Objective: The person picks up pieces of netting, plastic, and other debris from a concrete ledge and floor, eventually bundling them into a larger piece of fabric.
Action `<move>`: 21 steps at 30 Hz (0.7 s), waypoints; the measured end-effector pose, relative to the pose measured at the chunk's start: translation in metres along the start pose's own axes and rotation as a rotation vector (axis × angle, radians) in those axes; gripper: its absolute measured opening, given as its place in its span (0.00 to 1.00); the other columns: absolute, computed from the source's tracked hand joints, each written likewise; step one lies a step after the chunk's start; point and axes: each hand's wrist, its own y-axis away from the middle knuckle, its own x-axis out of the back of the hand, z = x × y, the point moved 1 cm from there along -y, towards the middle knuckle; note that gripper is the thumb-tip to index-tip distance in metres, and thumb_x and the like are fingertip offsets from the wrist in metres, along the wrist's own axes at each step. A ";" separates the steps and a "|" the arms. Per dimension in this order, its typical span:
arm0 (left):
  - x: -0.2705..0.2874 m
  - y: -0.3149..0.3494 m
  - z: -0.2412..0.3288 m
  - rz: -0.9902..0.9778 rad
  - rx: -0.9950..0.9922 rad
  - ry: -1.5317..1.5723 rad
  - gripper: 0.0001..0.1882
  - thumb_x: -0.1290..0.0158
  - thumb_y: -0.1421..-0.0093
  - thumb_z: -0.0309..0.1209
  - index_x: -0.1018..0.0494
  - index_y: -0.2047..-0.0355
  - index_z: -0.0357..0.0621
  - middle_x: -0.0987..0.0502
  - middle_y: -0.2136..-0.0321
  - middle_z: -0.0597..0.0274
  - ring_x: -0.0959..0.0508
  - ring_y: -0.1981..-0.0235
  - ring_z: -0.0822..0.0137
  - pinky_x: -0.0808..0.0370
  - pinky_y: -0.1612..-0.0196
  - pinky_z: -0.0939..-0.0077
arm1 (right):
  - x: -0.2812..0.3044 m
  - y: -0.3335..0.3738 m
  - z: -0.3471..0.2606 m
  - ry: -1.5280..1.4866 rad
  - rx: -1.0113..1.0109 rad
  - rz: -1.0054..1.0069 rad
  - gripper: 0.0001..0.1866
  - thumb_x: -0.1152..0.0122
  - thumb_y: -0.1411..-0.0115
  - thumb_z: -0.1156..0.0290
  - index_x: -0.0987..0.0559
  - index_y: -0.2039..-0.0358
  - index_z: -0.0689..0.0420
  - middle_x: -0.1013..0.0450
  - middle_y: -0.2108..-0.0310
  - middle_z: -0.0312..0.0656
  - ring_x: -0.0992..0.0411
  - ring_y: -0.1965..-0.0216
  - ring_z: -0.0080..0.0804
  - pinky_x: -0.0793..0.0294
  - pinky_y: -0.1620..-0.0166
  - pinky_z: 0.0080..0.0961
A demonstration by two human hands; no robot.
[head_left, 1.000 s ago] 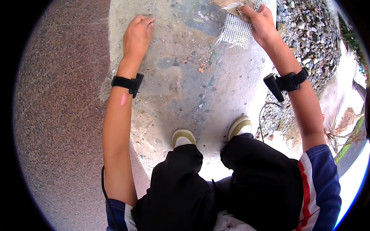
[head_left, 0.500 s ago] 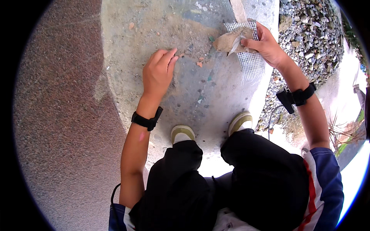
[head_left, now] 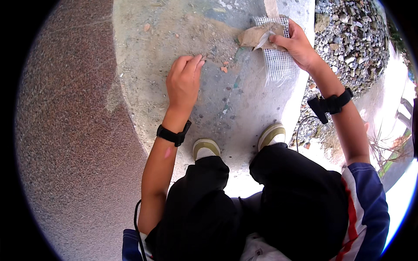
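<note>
My right hand (head_left: pixel 297 45) grips a dry brown leaf (head_left: pixel 257 35) together with a piece of white mesh (head_left: pixel 278 61) that lies on the grey concrete slab (head_left: pixel 217 95) at the upper right. My left hand (head_left: pixel 183 81) rests flat on the slab, fingers together and pointing up, holding nothing. A few small orange leaf bits (head_left: pixel 224 68) lie between the two hands. Both wrists carry black bands.
Grey gravel (head_left: pixel 352 39) borders the slab on the right. A reddish pebbled floor (head_left: pixel 65 130) curves along the left. My two shoes (head_left: pixel 207 148) stand on the slab near its lower edge, my knees in black trousers below them.
The view has shifted so both hands sit lower in the picture. My left hand slid down and right across the slab. My right hand now holds the leaf against the mesh.
</note>
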 end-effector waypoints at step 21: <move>-0.035 0.032 0.071 -0.282 0.085 0.142 0.10 0.45 0.43 0.27 0.27 0.60 0.41 0.27 0.67 0.56 0.24 0.68 0.52 0.25 0.68 0.63 | 0.008 -0.003 0.017 0.073 0.062 0.120 0.22 0.39 0.46 0.77 0.32 0.50 0.63 0.26 0.58 0.41 0.26 0.60 0.25 0.25 0.56 0.22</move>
